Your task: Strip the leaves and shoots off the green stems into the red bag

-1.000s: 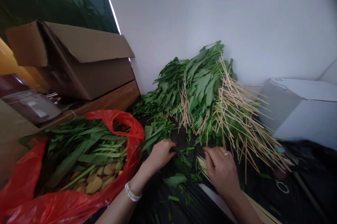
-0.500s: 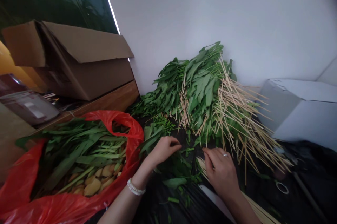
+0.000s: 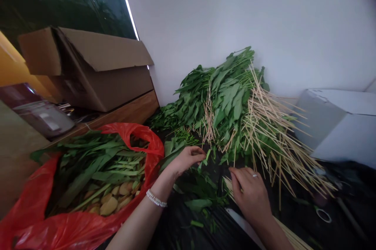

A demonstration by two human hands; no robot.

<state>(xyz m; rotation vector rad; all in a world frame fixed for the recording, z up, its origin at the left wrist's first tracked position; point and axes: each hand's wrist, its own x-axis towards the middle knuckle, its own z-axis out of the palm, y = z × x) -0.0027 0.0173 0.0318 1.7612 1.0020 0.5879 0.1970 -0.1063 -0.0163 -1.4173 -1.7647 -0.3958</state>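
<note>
Two hands are working apart: the left hand (image 3: pixel 188 160) is pinching a green leaf stem (image 3: pixel 208 155) cleanly, the right hand (image 3: pixel 251 193) steadying bamboo skewers (image 3: pixel 227 185) lightly.

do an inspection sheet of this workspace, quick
surface: black plastic sheeting, scattered with leaf bits
job's things: heap of leafy green stems with wooden skewers fanned through it; bundle of wooden skewers lying low right
clutter: red plastic bag of long leaves and pale round slices; tape roll
hands: left hand at a loose green stem; right hand at the bundle's near end, ring on
cables: nothing seen
surroundings: white wall, open cardboard box, white box
</note>
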